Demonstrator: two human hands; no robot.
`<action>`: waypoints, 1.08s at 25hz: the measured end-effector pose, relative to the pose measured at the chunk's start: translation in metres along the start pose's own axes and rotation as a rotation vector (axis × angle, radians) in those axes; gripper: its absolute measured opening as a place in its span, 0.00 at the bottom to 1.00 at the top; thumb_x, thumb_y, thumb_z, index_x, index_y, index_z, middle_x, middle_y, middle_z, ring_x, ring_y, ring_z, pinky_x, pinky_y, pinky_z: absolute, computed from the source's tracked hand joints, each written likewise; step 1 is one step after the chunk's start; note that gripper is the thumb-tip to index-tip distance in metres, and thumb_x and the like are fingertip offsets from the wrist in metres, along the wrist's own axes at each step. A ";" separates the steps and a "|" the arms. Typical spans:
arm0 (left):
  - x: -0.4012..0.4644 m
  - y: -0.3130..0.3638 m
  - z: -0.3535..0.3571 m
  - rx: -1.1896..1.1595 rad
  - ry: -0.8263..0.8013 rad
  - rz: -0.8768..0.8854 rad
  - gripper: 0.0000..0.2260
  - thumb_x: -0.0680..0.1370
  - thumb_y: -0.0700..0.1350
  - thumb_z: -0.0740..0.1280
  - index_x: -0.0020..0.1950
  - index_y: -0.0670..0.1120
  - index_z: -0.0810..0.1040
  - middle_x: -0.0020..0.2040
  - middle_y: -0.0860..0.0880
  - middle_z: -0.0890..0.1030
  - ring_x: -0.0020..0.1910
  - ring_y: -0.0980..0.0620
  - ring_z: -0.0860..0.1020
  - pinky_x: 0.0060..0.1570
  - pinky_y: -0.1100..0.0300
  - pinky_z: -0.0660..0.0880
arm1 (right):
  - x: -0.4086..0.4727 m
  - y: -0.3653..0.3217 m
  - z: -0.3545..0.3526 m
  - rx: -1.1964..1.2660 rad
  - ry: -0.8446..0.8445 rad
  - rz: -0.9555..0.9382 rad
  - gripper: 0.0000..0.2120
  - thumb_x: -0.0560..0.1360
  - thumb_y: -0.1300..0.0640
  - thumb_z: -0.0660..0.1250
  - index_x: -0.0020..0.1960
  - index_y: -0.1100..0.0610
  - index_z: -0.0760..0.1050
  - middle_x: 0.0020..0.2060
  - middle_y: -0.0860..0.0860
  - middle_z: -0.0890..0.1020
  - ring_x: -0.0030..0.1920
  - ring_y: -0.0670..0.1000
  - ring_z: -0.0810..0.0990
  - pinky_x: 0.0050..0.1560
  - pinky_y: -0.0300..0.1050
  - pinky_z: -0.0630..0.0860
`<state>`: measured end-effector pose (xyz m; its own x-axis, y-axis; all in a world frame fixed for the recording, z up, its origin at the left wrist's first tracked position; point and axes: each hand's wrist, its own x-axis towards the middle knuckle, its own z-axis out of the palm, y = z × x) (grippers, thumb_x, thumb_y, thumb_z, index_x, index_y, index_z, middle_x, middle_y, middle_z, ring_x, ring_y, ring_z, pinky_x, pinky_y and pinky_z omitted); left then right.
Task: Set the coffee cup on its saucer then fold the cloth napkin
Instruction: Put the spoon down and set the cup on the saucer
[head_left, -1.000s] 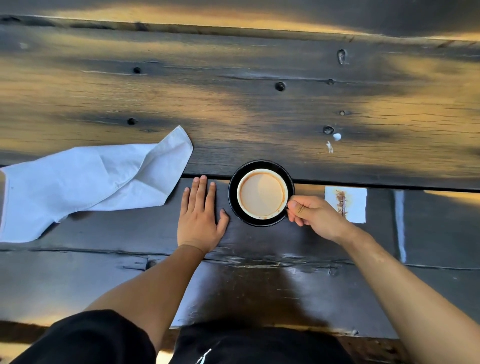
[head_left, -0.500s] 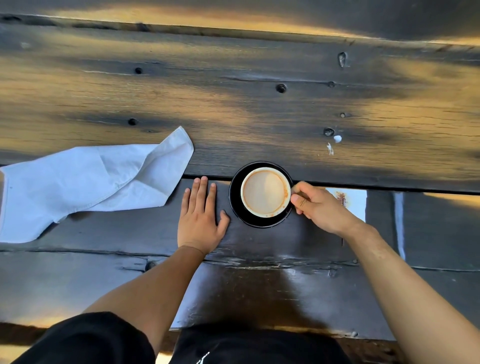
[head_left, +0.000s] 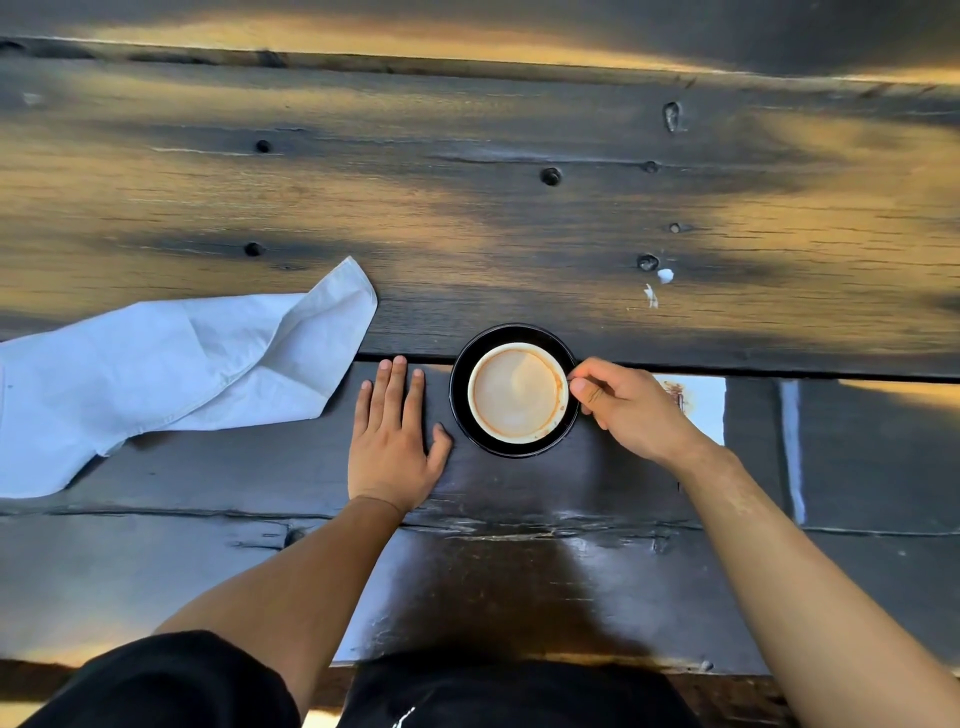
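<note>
Pinching the handle, right hand (head_left: 631, 410) has shifted the cream ceramic coffee cup (head_left: 517, 391) toward centre on the black round saucer (head_left: 460, 400) — seated. Left hand (head_left: 392, 439) flat, fingers spread; white cloth napkin (head_left: 171, 364) unfolded, next.

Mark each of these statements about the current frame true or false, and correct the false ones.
1. The coffee cup sits within the rim of the black saucer. True.
2. The left hand is gripping the napkin. False: it lies flat on the table, fingers spread, apart from the napkin.
3. The right hand is at the cup's right side, fingers pinched where the handle would be. True.
4. The napkin is neatly folded into a square. False: it lies rumpled and spread out at the left, one corner pointing up.
5. The cup is empty. False: it holds pale, milky coffee.
</note>
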<state>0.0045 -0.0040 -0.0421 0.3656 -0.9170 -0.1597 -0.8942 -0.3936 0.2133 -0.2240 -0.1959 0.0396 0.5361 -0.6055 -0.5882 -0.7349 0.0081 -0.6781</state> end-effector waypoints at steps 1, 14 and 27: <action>0.000 0.000 0.000 0.002 0.000 0.002 0.32 0.79 0.54 0.58 0.79 0.40 0.61 0.81 0.39 0.58 0.81 0.42 0.54 0.79 0.42 0.52 | -0.001 0.001 0.000 0.002 -0.005 0.000 0.07 0.82 0.53 0.61 0.48 0.49 0.77 0.36 0.46 0.80 0.34 0.39 0.75 0.39 0.38 0.69; -0.001 0.000 0.002 -0.003 -0.007 -0.005 0.32 0.78 0.54 0.58 0.80 0.40 0.60 0.81 0.40 0.58 0.81 0.42 0.54 0.79 0.42 0.52 | -0.028 0.016 0.020 0.124 0.241 0.096 0.11 0.82 0.50 0.59 0.64 0.46 0.71 0.45 0.48 0.82 0.43 0.48 0.81 0.51 0.48 0.76; -0.078 0.007 -0.021 -0.103 -0.253 -0.079 0.31 0.78 0.51 0.56 0.80 0.42 0.57 0.82 0.41 0.51 0.82 0.42 0.49 0.80 0.45 0.48 | -0.143 0.050 0.154 -0.551 0.133 0.047 0.33 0.78 0.58 0.59 0.81 0.56 0.52 0.82 0.54 0.45 0.81 0.56 0.41 0.81 0.52 0.47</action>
<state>-0.0250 0.0630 -0.0079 0.3457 -0.8427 -0.4126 -0.8296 -0.4800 0.2852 -0.2735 0.0132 0.0219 0.4669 -0.7097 -0.5275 -0.8839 -0.3577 -0.3012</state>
